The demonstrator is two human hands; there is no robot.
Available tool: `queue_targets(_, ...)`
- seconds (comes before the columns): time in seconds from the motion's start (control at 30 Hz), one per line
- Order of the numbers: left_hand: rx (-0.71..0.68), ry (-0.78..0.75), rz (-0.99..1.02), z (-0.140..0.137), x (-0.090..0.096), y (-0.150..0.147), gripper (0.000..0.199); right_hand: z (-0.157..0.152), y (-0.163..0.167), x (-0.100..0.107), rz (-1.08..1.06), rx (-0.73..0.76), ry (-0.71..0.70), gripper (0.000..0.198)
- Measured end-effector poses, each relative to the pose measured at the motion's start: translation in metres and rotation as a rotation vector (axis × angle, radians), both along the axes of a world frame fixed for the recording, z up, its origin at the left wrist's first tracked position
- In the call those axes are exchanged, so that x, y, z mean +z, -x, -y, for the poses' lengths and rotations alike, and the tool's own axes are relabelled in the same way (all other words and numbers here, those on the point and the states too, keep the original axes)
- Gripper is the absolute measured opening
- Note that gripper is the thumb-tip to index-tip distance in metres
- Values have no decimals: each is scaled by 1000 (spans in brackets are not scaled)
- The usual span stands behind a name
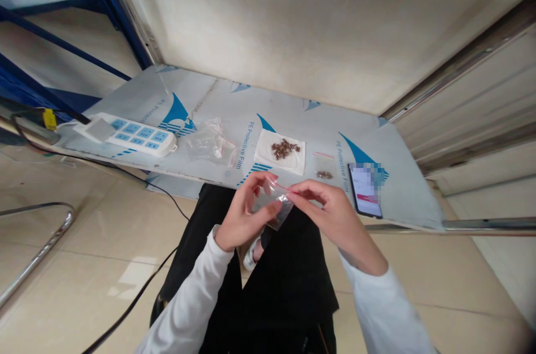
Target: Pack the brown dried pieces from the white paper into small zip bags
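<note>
A small clear zip bag with a red stripe along its top hangs between my two hands, over my lap at the table's front edge. My left hand grips the bag's left side between thumb and fingers. At the right end of the red stripe, my right hand pinches the bag with thumb and forefinger. Whether the bag holds anything is hard to make out. Just beyond lies a white paper sheet bearing a pile of small brown pieces. Another zip bag, with several small pieces inside, lies right of the sheet.
Several clear bags lie left of the sheet on the film-covered table. A white power strip sits at the table's left, with a black cable running to the floor. At the right front lies a phone.
</note>
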State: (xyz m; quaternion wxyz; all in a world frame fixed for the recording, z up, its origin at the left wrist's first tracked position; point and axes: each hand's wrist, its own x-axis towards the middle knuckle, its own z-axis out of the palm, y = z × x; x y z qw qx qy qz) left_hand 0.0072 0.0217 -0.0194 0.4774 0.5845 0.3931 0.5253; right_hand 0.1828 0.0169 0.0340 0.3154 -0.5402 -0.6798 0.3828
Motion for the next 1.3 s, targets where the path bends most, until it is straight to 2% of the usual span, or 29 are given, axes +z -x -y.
queue_targets(0.07, 39, 120, 83, 1, 3, 1, 18, -3, -7, 3, -35, 13, 59, 18)
queue_targets(0.13, 110, 197, 109, 2, 5, -2, 21, -4, -10, 3, -102, -27, 75, 19)
queue_targets(0.27, 192, 243, 120, 6, 4, -10, 24, -3, -4, -6, -296, -151, 171, 43)
queue_targets(0.4, 218, 219, 43, 9, 2, -12, 25, 0, 10, -17, -430, -142, 275, 29)
queue_targets(0.47, 209, 226, 57, 10, 4, -11, 26, 1, 14, -18, -475, -152, 284, 26)
queue_targets(0.63, 54, 285, 96, 11, 9, -6, 25, 3, 17, -16, -494, -175, 275, 27)
queue_targets(0.83, 135, 216, 75, 11, 9, -6, 21, 10, 18, -26, -565, -238, 306, 29)
queue_targets(0.93, 104, 294, 131, 13, 9, -7, 22, 13, 19, -29, -576, -290, 264, 28)
queue_targets(1.07, 11, 358, 177, 14, 10, -7, 21, 16, 19, -26, -555, -285, 251, 28)
queue_targets(1.2, 80, 335, 188, 13, 9, -9, 20, 17, 20, -25, -615, -278, 295, 30)
queue_targets(1.3, 117, 407, 231, 13, 8, -12, 23, 18, 22, -28, -683, -324, 345, 30)
